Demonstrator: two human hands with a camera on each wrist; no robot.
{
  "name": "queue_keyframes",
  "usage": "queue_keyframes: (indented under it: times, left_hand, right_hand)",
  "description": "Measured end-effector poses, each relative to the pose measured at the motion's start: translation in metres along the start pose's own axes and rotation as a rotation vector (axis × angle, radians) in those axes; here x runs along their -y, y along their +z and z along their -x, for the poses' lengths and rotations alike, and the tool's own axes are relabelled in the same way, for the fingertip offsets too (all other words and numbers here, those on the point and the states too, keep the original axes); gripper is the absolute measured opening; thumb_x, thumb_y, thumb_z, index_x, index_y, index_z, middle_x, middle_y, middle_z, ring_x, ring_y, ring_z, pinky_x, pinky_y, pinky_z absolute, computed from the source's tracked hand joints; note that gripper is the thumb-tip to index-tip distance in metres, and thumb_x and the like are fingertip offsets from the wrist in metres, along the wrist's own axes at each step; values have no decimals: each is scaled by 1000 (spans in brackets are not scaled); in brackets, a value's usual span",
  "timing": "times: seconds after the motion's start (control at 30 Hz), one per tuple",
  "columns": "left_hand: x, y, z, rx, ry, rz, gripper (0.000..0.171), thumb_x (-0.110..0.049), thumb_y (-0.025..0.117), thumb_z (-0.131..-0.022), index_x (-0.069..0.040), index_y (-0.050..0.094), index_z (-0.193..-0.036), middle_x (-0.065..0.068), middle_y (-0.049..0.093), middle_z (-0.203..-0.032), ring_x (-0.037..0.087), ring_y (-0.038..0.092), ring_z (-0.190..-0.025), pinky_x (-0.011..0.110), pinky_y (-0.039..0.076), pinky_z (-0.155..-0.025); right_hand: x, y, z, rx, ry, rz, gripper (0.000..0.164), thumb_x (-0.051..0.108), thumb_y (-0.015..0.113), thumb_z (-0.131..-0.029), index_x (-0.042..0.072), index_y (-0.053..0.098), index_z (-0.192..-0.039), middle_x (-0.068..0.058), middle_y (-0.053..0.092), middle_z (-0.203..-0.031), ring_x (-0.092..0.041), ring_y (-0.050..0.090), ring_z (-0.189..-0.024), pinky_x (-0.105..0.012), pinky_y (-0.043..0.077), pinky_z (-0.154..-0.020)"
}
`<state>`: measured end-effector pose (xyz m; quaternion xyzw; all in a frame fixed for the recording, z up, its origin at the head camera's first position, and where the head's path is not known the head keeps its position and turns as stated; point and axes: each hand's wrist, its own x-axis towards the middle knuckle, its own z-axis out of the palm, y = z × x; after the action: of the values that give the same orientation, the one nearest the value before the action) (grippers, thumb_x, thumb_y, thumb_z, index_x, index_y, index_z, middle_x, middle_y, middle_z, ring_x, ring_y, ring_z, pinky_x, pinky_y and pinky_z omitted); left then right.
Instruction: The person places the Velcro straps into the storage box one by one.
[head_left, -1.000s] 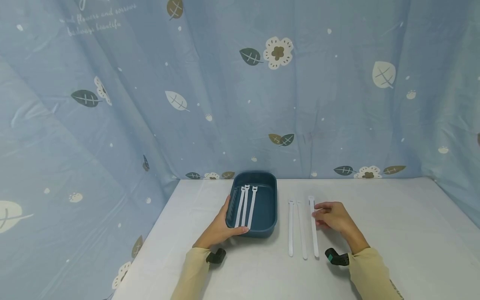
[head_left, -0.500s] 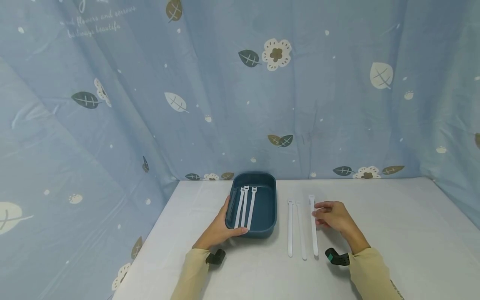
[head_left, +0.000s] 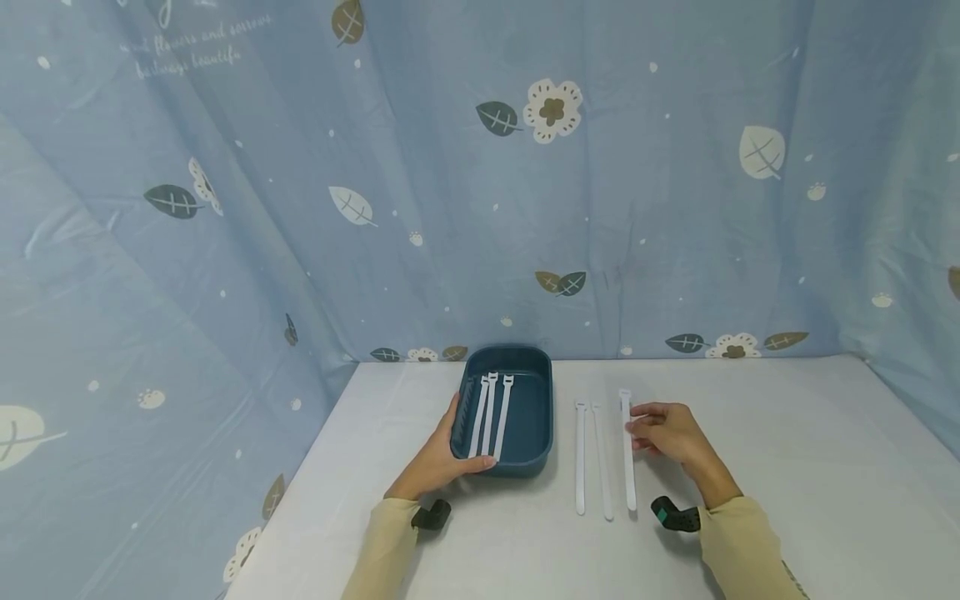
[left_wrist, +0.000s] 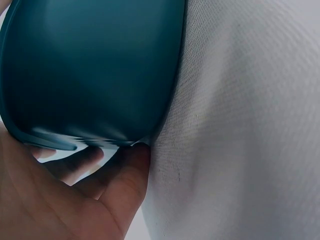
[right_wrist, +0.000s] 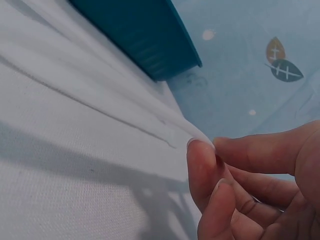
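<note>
Thumb over the near rim and fingers along the left side, my left hand [head_left: 433, 465] grips a dark teal plastic bin [head_left: 534, 417]. Inside the bin lie 3 white cable straps [head_left: 504, 421] with slotted heads, side by side and lengthwise. My right hand [head_left: 669, 435] pinches another white cable strap [head_left: 629, 475] between thumb and fingers near its upper half, head end pointing away. To the left of it, a wide strap [head_left: 581, 462] and a thin-looking strap [head_left: 603, 467] lie on the table. The left wrist view shows the fingertips [left_wrist: 135, 155] against the bin's wall.
A white cloth covers the table [head_left: 540, 542]. Behind and to the left hangs a blue curtain [head_left: 450, 167] with leaf and flower prints; the bin's far end is close to it. Black wrist cameras [head_left: 675, 514] sit at both cuffs.
The strap pinched in my right hand has risen slightly, its near end shifting a little away from me. The left hand and bin stay put.
</note>
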<state>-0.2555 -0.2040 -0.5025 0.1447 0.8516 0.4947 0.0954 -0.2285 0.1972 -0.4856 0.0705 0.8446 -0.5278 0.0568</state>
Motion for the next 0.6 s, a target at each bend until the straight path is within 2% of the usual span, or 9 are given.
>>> queue_keyframes:
  times: [0.6]
  left_hand:
    - [-1, 1, 2, -10, -21, -32, 130, -52, 89, -75, -38, -3, -166, 4, 11, -176, 33, 22, -160, 64, 29, -123]
  right_hand:
    - [13, -2, 3, 10, 6, -64, 48, 19, 68, -100, -7, 57, -139, -19, 73, -113, -12, 71, -78, -26, 56, -61]
